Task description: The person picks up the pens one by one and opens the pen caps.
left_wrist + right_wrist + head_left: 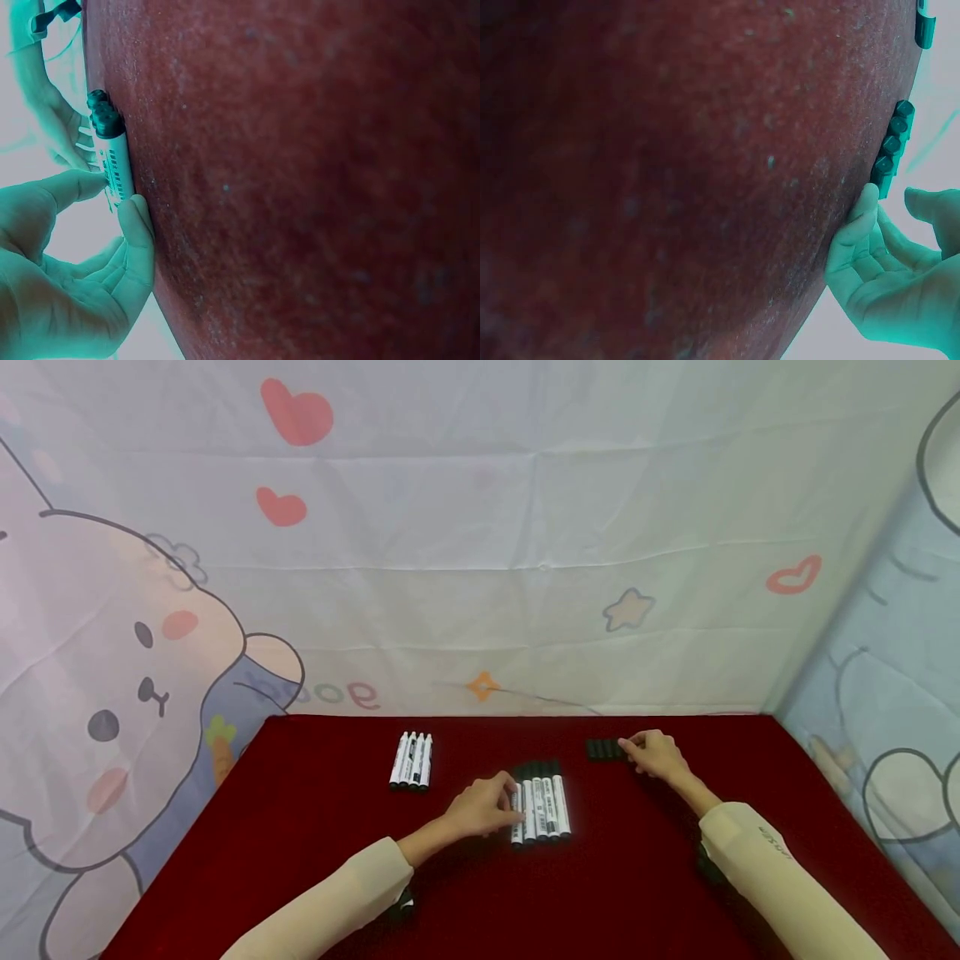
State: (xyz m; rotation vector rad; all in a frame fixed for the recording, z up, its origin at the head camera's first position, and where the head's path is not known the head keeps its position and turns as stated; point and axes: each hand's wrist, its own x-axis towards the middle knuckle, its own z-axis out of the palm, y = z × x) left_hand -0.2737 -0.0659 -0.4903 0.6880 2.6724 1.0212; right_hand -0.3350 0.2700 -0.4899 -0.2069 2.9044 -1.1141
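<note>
A row of several white markers with black caps [542,802] lies mid-table on the red cloth [315,860]. My left hand [510,807] is at the row's left side. In the left wrist view its [112,201] index finger and thumb [137,225] pinch the nearest capped marker [116,165]. A short row of loose black caps [603,748] lies to the right. My right hand [628,747] reaches them with relaxed fingers. In the right wrist view its [896,199] fingertip [868,202] rests by the nearest of the caps [891,150], with the thumb apart.
Several white markers without caps [410,761] lie in a row at the back left. A printed cartoon cloth [480,568] hangs behind the table, and another [885,710] on the right. The table's left edge [187,835] runs diagonally.
</note>
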